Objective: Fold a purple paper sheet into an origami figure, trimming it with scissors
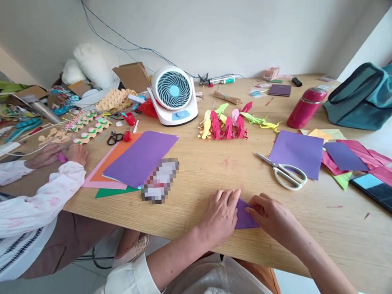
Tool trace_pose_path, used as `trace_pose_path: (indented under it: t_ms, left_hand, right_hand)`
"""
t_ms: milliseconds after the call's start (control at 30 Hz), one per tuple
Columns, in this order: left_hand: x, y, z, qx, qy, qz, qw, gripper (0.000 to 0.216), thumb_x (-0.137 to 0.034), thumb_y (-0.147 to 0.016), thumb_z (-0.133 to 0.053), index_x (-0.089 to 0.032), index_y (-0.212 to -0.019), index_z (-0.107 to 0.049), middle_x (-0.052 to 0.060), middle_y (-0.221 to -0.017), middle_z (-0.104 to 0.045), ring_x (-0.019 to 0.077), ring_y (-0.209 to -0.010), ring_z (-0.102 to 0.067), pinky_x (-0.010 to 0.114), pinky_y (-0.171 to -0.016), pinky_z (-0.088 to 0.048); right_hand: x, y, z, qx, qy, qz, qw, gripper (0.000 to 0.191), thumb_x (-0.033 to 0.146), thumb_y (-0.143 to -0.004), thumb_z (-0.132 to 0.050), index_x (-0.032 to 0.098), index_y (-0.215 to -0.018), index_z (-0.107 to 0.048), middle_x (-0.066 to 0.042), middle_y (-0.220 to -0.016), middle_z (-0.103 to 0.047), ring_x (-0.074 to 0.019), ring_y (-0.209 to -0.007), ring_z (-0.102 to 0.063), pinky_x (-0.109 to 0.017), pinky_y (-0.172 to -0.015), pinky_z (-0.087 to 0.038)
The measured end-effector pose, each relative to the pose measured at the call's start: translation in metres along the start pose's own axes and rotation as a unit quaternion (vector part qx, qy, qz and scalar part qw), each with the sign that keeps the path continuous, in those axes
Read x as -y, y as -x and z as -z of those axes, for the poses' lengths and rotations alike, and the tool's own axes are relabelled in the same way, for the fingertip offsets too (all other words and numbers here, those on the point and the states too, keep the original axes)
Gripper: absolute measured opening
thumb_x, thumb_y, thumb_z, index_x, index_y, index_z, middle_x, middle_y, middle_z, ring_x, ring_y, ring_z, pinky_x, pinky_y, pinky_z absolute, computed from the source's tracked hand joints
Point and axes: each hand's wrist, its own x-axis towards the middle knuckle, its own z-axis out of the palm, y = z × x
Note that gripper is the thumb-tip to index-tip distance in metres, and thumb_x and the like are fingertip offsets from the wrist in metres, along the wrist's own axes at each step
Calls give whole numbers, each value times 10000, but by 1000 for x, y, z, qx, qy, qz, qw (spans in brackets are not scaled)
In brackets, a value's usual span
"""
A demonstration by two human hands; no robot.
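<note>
A small folded sheet of purple paper [244,216] lies on the table near its front edge, between my two hands. My left hand [219,215] rests over the left side of the paper, its fingers stretched out and pressing down. On the right side, my right hand [267,211] has thumb and curled fingers pinched together at the paper's edge. Part of the sheet is hidden beneath both hands. Scissors with white handles [290,175] lie beyond my right hand, partly on a larger purple sheet [298,150].
Folded paper figures [228,125] stand mid-table, near a white fan [175,96]. Coloured sheets [142,155] and a blurred rectangular object [160,181] lie left. A red bottle [305,109], teal bag [365,102] and dark tablet-like device [386,200] are right. Another person's hands [76,153] work at left.
</note>
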Motion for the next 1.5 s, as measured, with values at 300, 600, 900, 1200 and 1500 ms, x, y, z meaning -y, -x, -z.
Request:
trace_pose_path:
  t_ms: [300,600,900,1200,1500]
  left_hand:
    - [28,-69,28,-44,305,57,950,134,-245,-899,-599,-173,-791,-628,-8,-757,-633,126,-704,-546,245,-686,-427]
    - [53,-84,10,-29,394,63,917,212,-278,-862,-638,-156,-704,-566,-47,-648,-536,89,-612,-480,202,-583,-379]
    - [56,-79,8,-5,428,95,899,230,-272,-838,-635,-163,-659,-542,-54,-620,-516,90,-611,-465,213,-590,-365]
    - [60,-79,12,1,429,101,898,250,-284,-824,-638,-169,-635,-523,-61,-593,-476,86,-589,-425,218,-579,-337]
    - [75,-82,13,36,480,109,870,296,-436,-839,-643,-153,-751,-639,-27,-652,-550,110,-618,-477,234,-585,-353]
  right_hand:
    - [9,-49,28,24,-162,38,986,309,441,-895,-559,198,-705,-581,31,-600,-495,-116,-563,-401,-251,-514,-305]
    - [-6,-74,3,65,-280,17,958,469,629,-866,-578,180,-732,-585,23,-640,-450,-116,-584,-355,-252,-513,-290]
    - [-4,-70,-1,75,-299,3,951,461,619,-846,-637,175,-733,-586,28,-627,-464,-105,-569,-363,-239,-503,-292]
    - [-15,-68,-3,101,-296,19,950,411,562,-909,-585,177,-765,-584,22,-665,-456,-113,-605,-362,-258,-537,-275]
    - [-9,-70,2,72,-297,22,952,404,524,-917,-561,190,-696,-514,46,-610,-403,-98,-560,-329,-262,-516,-236]
